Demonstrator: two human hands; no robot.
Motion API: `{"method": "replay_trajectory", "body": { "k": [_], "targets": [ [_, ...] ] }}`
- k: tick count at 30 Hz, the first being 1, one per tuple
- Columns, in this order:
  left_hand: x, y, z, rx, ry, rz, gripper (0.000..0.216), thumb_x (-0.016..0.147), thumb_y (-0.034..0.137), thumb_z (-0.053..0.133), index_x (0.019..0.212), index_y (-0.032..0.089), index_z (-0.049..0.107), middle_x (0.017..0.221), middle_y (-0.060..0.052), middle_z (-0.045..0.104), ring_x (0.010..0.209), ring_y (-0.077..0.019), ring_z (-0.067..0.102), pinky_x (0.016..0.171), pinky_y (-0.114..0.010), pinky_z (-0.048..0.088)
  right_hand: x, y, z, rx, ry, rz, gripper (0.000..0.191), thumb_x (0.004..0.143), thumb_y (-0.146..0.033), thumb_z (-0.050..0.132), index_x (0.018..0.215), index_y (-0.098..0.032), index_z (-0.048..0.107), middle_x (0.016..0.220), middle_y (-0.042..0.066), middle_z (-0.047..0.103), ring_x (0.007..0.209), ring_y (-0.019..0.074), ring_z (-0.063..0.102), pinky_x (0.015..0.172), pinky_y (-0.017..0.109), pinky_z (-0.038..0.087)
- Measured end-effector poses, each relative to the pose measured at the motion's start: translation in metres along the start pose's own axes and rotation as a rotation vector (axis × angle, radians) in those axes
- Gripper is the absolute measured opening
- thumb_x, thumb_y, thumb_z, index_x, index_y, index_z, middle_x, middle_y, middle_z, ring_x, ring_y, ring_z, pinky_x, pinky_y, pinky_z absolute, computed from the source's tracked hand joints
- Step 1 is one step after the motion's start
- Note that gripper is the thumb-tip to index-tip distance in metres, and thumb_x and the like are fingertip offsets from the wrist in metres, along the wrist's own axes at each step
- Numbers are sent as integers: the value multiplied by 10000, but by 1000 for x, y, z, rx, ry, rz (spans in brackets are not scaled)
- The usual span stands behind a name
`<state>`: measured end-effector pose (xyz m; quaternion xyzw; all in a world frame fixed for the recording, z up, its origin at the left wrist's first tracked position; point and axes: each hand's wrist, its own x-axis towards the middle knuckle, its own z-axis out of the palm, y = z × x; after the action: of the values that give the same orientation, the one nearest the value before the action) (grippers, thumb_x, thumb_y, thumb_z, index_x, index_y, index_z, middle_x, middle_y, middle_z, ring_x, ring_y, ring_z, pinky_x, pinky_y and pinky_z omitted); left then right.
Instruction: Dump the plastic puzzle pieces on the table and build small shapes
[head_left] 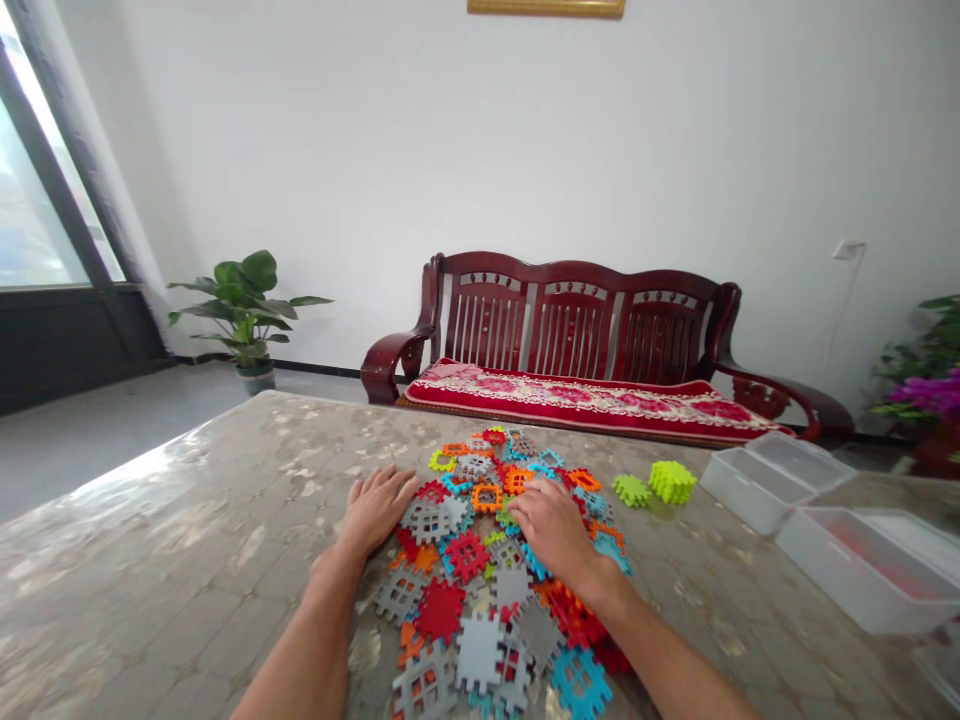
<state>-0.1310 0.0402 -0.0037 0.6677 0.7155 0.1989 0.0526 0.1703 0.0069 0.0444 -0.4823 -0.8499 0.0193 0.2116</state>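
A heap of plastic interlocking tiles (441, 610) with notched edges spreads before me, in grey, red, orange, blue and green. Some tiles are solid, others have window-like openings. My left hand (377, 507) lies at the heap's left edge, fingers stretched out, beside a grey window tile (429, 521), holding nothing. Over the middle of the heap, my right hand (553, 525) has its fingers bent together at a green tile (505, 514), partly hidden by the fingertips. Right of the heap are a stack of yellow-green tiles (673, 482) and a smaller group of green tiles (631, 490).
Two clear plastic boxes (840, 575) stand at the table's right, the nearer with something red inside. The patterned table (187, 560) reaches toward a dark red wooden bench (574, 310) with a floral cover. A potted plant (251, 310) stands at the back left.
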Motion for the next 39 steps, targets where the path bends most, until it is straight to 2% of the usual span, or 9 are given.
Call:
{"method": "replay_trajectory", "body": {
  "k": [3, 6, 13, 18, 22, 25, 29, 33, 39],
  "targets": [
    [1, 9, 6, -17, -3, 85, 446, 960, 470, 334, 1245, 312, 639, 1383, -54, 581, 1332, -267, 456, 1129, -492, 267, -1, 4, -2, 30, -9, 36, 187, 857, -272, 618, 996, -289, 742, 1038, 29, 736, 1122, 247, 540, 989, 403, 373],
    [2, 17, 6, -69, -2, 153, 450, 965, 475, 324, 1234, 297, 638, 1358, -50, 604, 1298, -240, 495, 1127, -452, 291, -2, 7, -1, 40, -38, 17, 324, 787, -297, 694, 1110, -298, 705, 1159, 11, 708, 1173, 268, 500, 1020, 432, 343],
    [8, 13, 9, -98, 8, 191, 421, 947, 462, 371, 1199, 279, 654, 1289, -43, 651, 1219, -229, 564, 1081, -393, 363, -1, 5, 2, 10, -43, -32, 128, 842, -227, 648, 921, -275, 736, 994, 10, 736, 1064, 232, 546, 970, 391, 371],
    [9, 11, 10, -101, 2, 198, 379, 942, 426, 387, 1125, 308, 696, 1288, -16, 649, 1242, -227, 547, 1085, -391, 356, -3, 5, 4, 10, -5, -29, 129, 861, -197, 613, 814, -260, 716, 918, 24, 721, 1017, 218, 572, 953, 377, 388],
    [7, 13, 8, -99, 8, 204, 362, 934, 393, 397, 1102, 314, 708, 1282, -6, 650, 1222, -213, 558, 1073, -365, 368, -3, 2, 3, 164, 85, 35, 121, 849, -196, 594, 833, -249, 701, 927, 31, 708, 1019, 214, 589, 932, 356, 412],
    [5, 16, 6, -79, 16, 204, 359, 935, 389, 398, 1109, 313, 702, 1283, -9, 648, 1224, -215, 557, 1075, -368, 366, 1, 6, 0, 363, 152, 137, 148, 857, -241, 544, 856, -236, 691, 901, 30, 709, 913, 202, 624, 844, 332, 457],
    [1, 21, 4, -22, 20, 215, 374, 953, 385, 372, 1145, 300, 681, 1285, -31, 644, 1225, -214, 555, 1074, -373, 363, 7, 29, -4, 582, 264, 279, 229, 853, -340, 493, 860, -215, 685, 826, 31, 725, 782, 199, 651, 746, 320, 493],
    [-1, 23, 4, 4, 30, 210, 366, 956, 362, 374, 1149, 295, 678, 1301, -37, 639, 1229, -217, 554, 1072, -378, 365, 7, 66, -5, 601, 364, 404, 289, 806, -402, 493, 857, -200, 694, 817, 49, 739, 776, 217, 667, 720, 330, 516],
    [2, 19, 9, 54, 43, 215, 390, 962, 323, 336, 1147, 267, 675, 1281, -39, 654, 1209, -209, 572, 1065, -363, 383, 2, 90, -5, 465, 251, 442, 362, 797, -379, 477, 970, -177, 724, 981, 91, 755, 917, 234, 687, 852, 349, 499]
  ]
}}
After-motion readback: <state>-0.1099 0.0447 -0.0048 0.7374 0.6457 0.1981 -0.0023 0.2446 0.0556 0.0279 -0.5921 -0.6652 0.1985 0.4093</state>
